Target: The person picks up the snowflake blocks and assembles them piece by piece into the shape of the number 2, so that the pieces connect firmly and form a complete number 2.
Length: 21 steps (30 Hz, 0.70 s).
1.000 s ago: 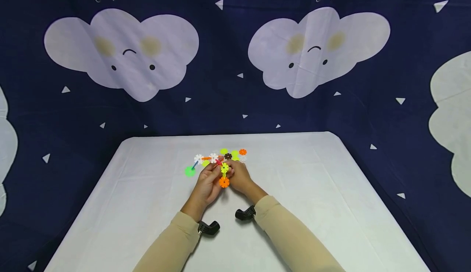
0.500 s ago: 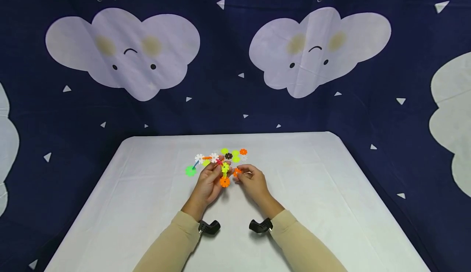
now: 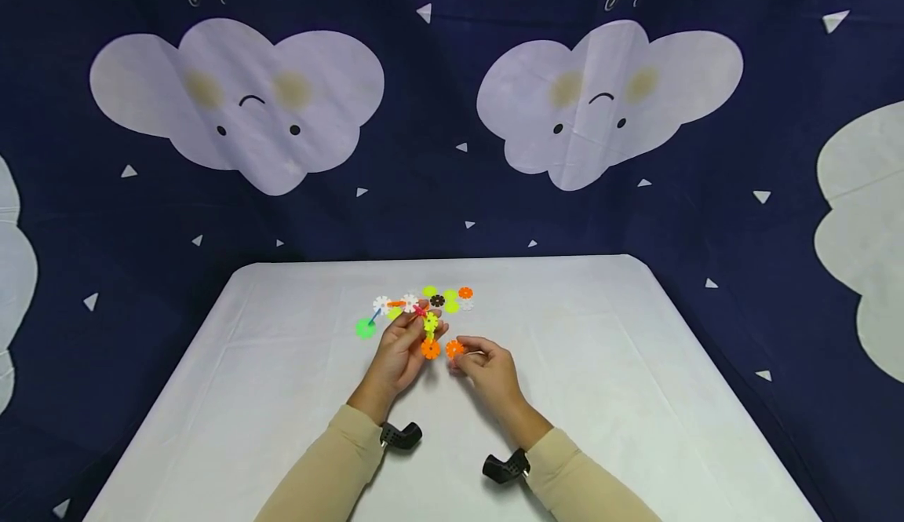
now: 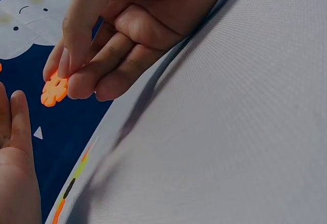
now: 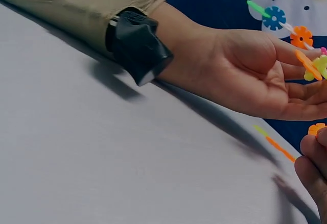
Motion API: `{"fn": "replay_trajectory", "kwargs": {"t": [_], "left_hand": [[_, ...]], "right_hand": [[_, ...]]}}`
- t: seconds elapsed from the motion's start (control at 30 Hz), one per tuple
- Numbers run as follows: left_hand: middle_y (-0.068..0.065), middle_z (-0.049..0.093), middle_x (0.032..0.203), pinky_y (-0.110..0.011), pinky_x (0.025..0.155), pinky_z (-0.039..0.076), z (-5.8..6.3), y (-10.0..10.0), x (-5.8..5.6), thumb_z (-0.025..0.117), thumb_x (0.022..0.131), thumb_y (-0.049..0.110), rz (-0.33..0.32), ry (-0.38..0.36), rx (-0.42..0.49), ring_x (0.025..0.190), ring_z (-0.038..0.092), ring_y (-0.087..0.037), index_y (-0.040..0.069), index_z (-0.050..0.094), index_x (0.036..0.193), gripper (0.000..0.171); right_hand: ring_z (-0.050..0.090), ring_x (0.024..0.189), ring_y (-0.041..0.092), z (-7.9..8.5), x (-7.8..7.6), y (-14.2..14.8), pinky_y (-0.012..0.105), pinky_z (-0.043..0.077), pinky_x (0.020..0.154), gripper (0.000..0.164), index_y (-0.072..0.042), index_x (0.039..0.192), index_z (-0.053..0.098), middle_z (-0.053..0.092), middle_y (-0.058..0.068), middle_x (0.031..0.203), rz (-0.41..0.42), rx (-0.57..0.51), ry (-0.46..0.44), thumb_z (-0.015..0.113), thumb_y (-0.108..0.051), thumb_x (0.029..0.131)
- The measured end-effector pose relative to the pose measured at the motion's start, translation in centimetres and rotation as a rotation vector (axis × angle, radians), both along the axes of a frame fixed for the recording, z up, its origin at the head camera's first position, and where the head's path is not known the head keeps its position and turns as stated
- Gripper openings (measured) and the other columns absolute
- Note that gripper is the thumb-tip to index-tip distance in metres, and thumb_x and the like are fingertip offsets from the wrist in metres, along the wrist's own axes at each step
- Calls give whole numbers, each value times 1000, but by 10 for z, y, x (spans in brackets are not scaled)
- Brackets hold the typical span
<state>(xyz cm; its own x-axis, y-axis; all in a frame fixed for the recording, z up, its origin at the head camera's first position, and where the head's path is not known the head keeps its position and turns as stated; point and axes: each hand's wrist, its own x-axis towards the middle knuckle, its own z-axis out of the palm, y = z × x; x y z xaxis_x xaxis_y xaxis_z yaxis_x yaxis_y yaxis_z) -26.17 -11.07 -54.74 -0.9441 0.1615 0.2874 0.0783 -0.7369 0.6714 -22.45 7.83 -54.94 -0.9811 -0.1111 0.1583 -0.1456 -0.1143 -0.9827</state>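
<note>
Gripping a chain of joined discs (image 3: pixel 410 303) is the left hand (image 3: pixel 397 357), above the white table (image 3: pixel 621 334); the right hand (image 3: pixel 490 366) pinches an orange disc (image 3: pixel 454 348) (apart from the chain); other discs (image 3: pixel 451 297) lie beyond both hands.

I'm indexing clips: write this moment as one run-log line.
left hand: holds disc chain | right hand: pinches orange disc | other discs: on table

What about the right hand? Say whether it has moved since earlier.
Yes: the right hand has moved rightward and back from the table's far edge.
</note>
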Motion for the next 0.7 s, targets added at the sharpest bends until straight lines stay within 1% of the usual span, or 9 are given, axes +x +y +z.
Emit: {"fn": "replay_trajectory", "kwargs": {"t": [0.07, 0.13, 0.23, 0.3, 0.37, 0.5, 0.57, 0.63, 0.7], "left_hand": [[-10, 69, 129, -51, 112, 47, 0, 0, 0, 53, 111, 6, 3, -2, -1, 124, 63, -27, 13, 75, 121, 25], [-13, 69, 129, -51, 112, 47, 0, 0, 0, 54, 111, 6, 4, -8, 3, 122, 63, -29, 11, 74, 126, 25], [-19, 67, 129, -51, 112, 46, 0, 1, 0, 56, 110, 7, 7, -22, 7, 116, 66, -30, 7, 70, 132, 26], [-23, 65, 131, -52, 113, 46, 0, 1, 1, 56, 110, 6, 6, -22, 13, 113, 67, -31, 4, 68, 135, 28], [-25, 64, 132, -51, 112, 46, 0, 1, 0, 55, 110, 6, 10, -22, 14, 111, 68, -30, 3, 67, 136, 29], [-26, 63, 134, -51, 112, 47, 1, 1, 0, 54, 110, 4, 29, -32, 21, 114, 67, -28, -1, 64, 137, 30], [-26, 63, 134, -50, 112, 47, 1, 1, 0, 54, 110, 3, 43, -52, 18, 116, 66, -27, -6, 60, 140, 32], [-28, 61, 136, -49, 111, 48, 1, 1, 0, 55, 110, 3, 58, -77, 11, 118, 66, -28, -9, 56, 143, 35], [-30, 59, 138, -49, 111, 47, 1, 1, 0, 55, 110, 3, 72, -104, 10, 119, 66, -30, -9, 57, 141, 34]], "right_hand": [[76, 86, 33, 0, 2, 0, 28, 63, 73, 33, 10, 125, 70, 75, 26, 95, 0, 20, -13, 71, 12, 93], [76, 87, 31, 1, 5, 0, 27, 63, 73, 32, 9, 125, 70, 76, 23, 95, 9, 23, -27, 72, 11, 92], [76, 90, 33, 1, 7, 0, 33, 64, 78, 33, 12, 125, 69, 76, 24, 98, 31, -3, -36, 73, 12, 93], [76, 90, 32, 2, 8, -1, 39, 64, 82, 35, 16, 127, 66, 74, 26, 101, 45, -42, -31, 73, 13, 93], [77, 90, 30, 3, 9, -1, 44, 63, 84, 38, 18, 130, 62, 72, 27, 104, 61, -84, -23, 71, 14, 93], [76, 89, 27, 5, 12, -2, 50, 62, 86, 44, 21, 136, 55, 65, 28, 106, 80, -144, -5, 68, 16, 94], [76, 87, 27, 5, 13, -3, 50, 62, 86, 42, 22, 134, 56, 65, 30, 106, 76, -154, 13, 68, 16, 94], [76, 85, 25, 4, 13, -3, 47, 63, 84, 36, 21, 129, 59, 67, 32, 104, 65, -148, 42, 69, 15, 94], [76, 83, 24, 3, 14, -4, 44, 64, 83, 31, 20, 124, 63, 70, 34, 102, 57, -136, 79, 70, 14, 94]]}}
